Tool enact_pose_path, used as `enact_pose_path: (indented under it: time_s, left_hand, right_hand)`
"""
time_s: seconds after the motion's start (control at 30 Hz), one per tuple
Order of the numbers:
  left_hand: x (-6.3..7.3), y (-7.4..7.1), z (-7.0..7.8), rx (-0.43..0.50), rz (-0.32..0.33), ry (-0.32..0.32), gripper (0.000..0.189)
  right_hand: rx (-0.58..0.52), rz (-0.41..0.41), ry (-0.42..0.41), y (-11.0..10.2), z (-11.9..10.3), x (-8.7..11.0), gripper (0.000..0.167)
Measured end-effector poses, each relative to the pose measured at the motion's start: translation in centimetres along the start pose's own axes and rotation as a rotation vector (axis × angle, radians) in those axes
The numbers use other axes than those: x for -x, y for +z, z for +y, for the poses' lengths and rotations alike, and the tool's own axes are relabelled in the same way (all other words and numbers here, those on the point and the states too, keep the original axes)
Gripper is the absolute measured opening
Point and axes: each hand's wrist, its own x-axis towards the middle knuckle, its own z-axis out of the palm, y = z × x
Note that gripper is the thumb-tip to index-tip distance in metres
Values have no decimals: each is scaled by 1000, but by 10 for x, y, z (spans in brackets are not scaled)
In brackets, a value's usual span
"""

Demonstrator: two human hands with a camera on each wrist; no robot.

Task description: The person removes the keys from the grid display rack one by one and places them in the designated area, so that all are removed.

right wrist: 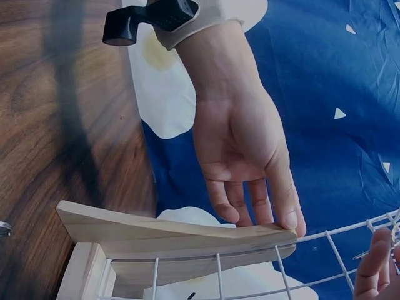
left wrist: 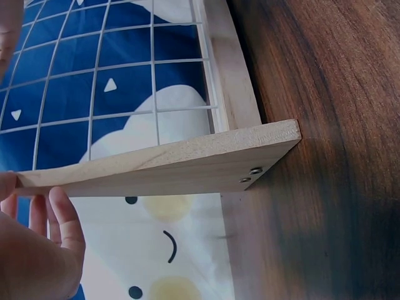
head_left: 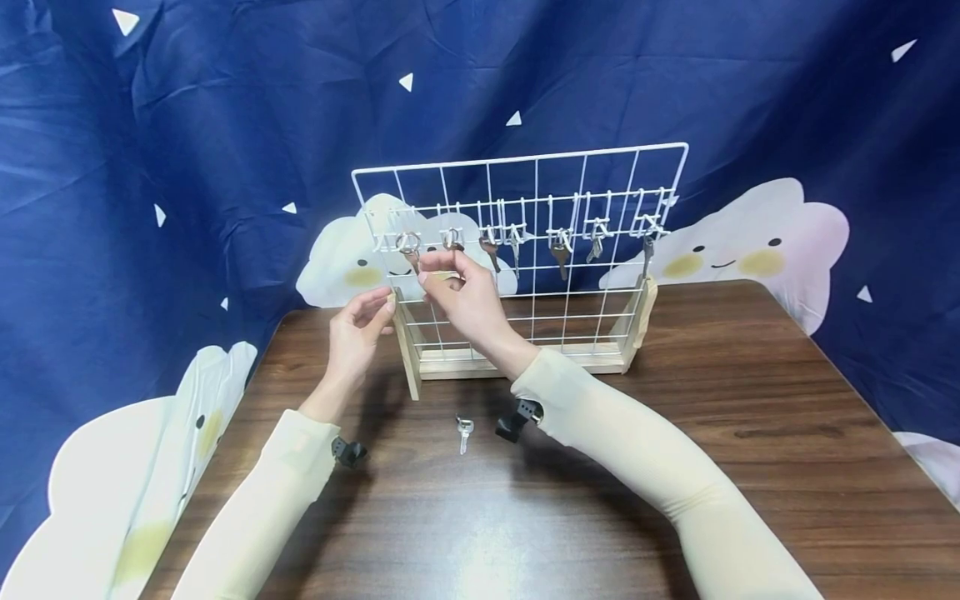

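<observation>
A white wire grid rack (head_left: pixel 536 157) stands on wooden supports, with several keys hanging from hooks along its upper part. My left hand (head_left: pixel 352 337) grips the upper end of the left wooden side support (head_left: pixel 408 354) between thumb and fingers, as the left wrist view also shows. My right hand (head_left: pixel 474 304) is raised in front of the rack's left side. Its thumb and fingertips pinch a key (head_left: pixel 408 250) that hangs by its ring at the leftmost hook; the fingers partly hide it. A brown key (head_left: pixel 561 250) hangs farther right.
One loose silver key (head_left: pixel 465 435) lies on the brown wooden table (head_left: pixel 712 467) in front of the rack, between the forearms. Behind stands a dark blue cloth (head_left: pixel 247 108) with clouds and white triangles. Black wrist devices (head_left: pixel 517 421) sit at both sleeves.
</observation>
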Motion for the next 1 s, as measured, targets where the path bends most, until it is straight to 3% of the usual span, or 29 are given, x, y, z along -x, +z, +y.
enact_pose_path:
  time_s: [0.57,1.0]
  left_hand:
    - [1,-1,2,3,-4,-19,39]
    - [1,0,0,-2,-6,-8,39]
  right_hand:
    - [11,2,10,8,2,-8,28]
    - [49,66,-25,16,5,-14,21]
